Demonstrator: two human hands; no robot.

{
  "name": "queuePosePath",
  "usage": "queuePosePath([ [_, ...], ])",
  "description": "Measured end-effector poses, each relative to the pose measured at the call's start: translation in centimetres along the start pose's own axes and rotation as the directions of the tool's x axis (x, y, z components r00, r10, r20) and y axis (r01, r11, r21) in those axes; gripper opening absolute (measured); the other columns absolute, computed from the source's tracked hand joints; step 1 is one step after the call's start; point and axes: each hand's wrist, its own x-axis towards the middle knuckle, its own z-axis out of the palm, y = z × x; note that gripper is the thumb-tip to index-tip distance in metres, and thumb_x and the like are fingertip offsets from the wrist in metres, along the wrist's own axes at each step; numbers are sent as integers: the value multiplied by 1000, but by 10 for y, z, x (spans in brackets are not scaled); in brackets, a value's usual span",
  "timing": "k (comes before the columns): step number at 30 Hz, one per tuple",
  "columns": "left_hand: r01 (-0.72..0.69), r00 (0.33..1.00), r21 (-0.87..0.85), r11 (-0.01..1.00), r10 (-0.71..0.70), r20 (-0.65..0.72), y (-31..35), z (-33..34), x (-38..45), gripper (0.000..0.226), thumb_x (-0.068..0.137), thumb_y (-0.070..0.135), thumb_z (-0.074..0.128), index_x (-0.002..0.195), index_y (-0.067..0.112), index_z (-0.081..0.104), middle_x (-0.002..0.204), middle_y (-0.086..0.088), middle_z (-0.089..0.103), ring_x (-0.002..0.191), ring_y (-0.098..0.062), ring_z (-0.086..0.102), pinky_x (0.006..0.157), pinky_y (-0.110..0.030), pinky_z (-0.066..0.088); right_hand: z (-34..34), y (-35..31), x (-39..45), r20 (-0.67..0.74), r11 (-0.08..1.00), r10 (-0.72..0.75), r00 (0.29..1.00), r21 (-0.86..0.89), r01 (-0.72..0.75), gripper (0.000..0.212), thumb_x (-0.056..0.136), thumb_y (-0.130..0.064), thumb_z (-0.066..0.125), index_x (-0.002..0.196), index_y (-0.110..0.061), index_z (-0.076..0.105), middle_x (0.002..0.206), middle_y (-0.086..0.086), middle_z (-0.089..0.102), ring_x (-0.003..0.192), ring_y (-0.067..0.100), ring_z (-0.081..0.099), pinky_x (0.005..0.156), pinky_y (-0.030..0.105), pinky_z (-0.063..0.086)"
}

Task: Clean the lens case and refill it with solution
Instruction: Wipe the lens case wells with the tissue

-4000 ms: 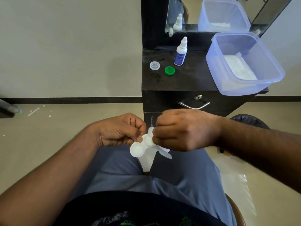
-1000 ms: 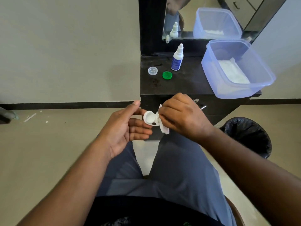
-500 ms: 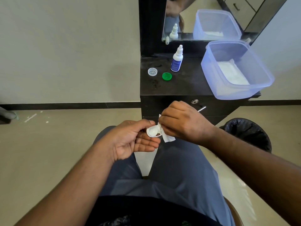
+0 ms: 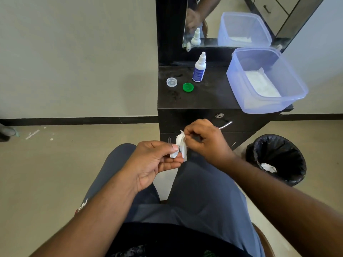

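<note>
in the head view, the left hand (image 4: 154, 160) pinches the white lens case (image 4: 174, 154) between thumb and fingers, low over the lap. half a second ago the case's round well faced up in plain sight; now it is turned edge-on and mostly hidden behind the thumb and the tissue. the right hand (image 4: 206, 140) has lifted a little and pinches the white tissue (image 4: 181, 140) by its upper end, so the tissue hangs down against the case rather than being pushed into a well. this reads as the wiping step winding down or the tissue being regripped for another pass; which one cannot be told. on the far black cabinet top (image 4: 209, 97) the solution bottle (image 4: 199, 69) stands upright and untouched, with the clear cap (image 4: 171, 82) and green cap (image 4: 188, 87) lying just left of it, so refilling is not yet begun. the bin (image 4: 276, 158) at right waits for the tissue.
</note>
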Motion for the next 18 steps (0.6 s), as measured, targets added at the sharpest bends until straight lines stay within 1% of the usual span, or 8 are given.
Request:
queuePosePath([
  [2,-40,999,-2,999,40,6,-3,-1,2,13,80,5,70,85,-6,72,86,-26,72,78,-33,73,65,-31,61,12,-6,-5,-64,971,171,983,180,-157,13,83,-1,65,83,-14,65,82,-5,57,72,7,52,63,18,44],
  [3,-61,998,1,998,61,8,-5,-2,2,13,80,5,70,87,-6,72,87,-26,72,81,-34,73,65,-32,61,17,-10,-6,-67,931,257,964,283,-229,17,84,1,63,81,-16,64,80,-5,56,67,5,51,61,14,43],
  [6,-147,989,38,988,147,11,-10,-4,4,10,81,2,68,89,-4,72,86,-24,73,81,-36,72,67,-32,61,25,-18,-8,-10,806,417,909,465,-365,16,86,1,57,81,-13,64,76,-2,57,62,1,50,58,13,44],
  [9,-239,971,45,970,239,18,-14,-7,7,13,81,-5,66,93,-6,71,86,-23,73,81,-36,72,69,-34,60,31,-21,-10,58,695,495,867,573,-435,16,90,-3,53,84,-9,66,76,3,63,69,9,59,62,23,51],
  [12,-315,949,79,946,313,39,-13,-11,9,19,79,-9,65,97,-4,71,89,-21,74,82,-34,72,74,-35,59,35,-20,-12,176,487,559,810,722,-492,15,92,-2,51,89,-1,65,82,14,64,75,24,61,71,40,54],
  [14,-353,936,148,924,347,67,-12,-11,10,22,79,-8,66,98,0,73,90,-17,75,84,-32,72,76,-35,59,35,-19,-12,234,400,564,792,762,-510,15,94,-2,50,92,0,65,83,16,64,75,27,60,72,43,53],
  [15,-361,933,164,918,352,79,-11,-11,11,22,79,-8,66,98,2,73,90,-16,75,84,-32,73,76,-35,59,34,-19,-13,226,409,566,793,758,-508,15,93,-3,51,91,-2,65,82,16,64,75,27,61,72,43,53],
  [18,-328,943,136,935,316,102,-10,-9,11,19,82,-7,65,97,0,73,89,-18,75,82,-32,73,72,-33,60,29,-19,-12,95,567,545,833,690,-450,12,90,-2,56,84,-6,66,80,10,65,72,22,62,68,38,55],
])
